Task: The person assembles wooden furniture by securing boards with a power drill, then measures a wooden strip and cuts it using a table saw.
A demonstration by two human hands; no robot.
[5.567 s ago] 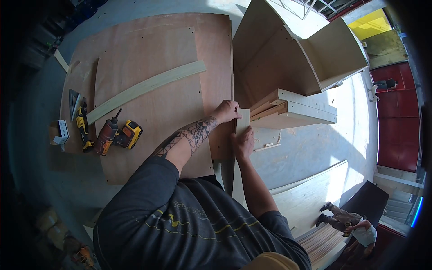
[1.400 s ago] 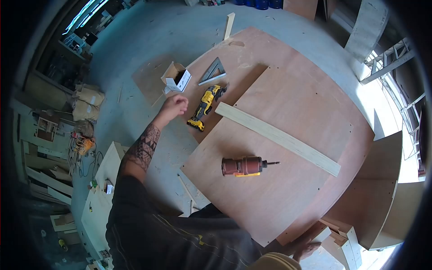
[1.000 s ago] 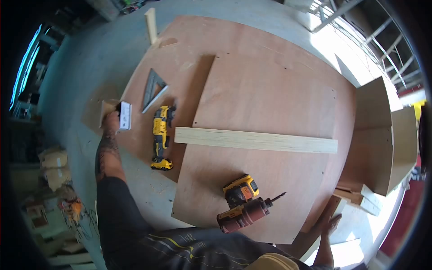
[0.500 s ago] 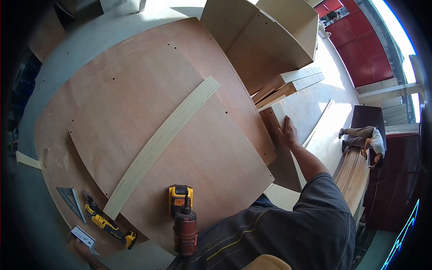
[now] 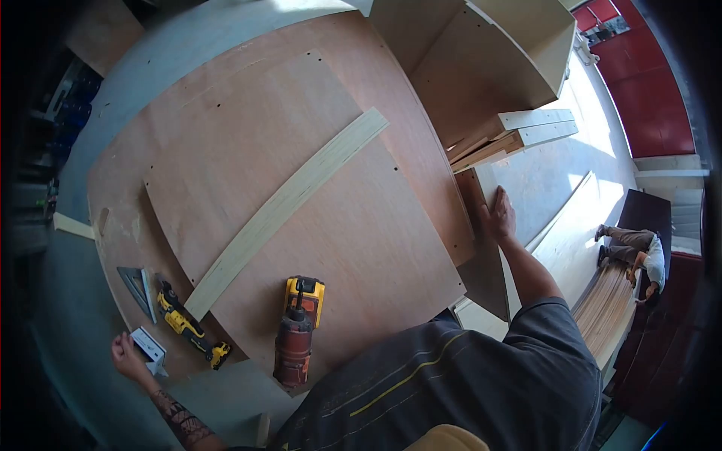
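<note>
My left hand [image 5: 129, 356] is at the table's near left corner, close beside a small white box [image 5: 149, 345]. Its fingers are slightly bent and apart, with nothing visible in them. My right hand [image 5: 500, 216] lies with extended fingers on the pale edge of a wooden piece [image 5: 485, 259] beside the table. A large plywood panel [image 5: 323, 218] with small dark holes lies on the table, a pale wood strip [image 5: 289, 207] slanting across it. On the panel's near edge stands a red and yellow cordless driver [image 5: 297, 331]. Left of it lie a yellow and black cordless multi-tool [image 5: 184, 319] and a triangular square [image 5: 137, 293].
Past the table's right edge stand a large plywood cabinet [image 5: 481, 60] and stacked boards [image 5: 519, 135]. Long pale panels [image 5: 575, 233] lie farther right. Another person [image 5: 639, 255] bends over a stack of wood strips [image 5: 608, 301].
My left hand has shifted from the near side of the white box to its left side, and more forearm shows. My right hand stays on the wooden piece. The camera view has shifted.
</note>
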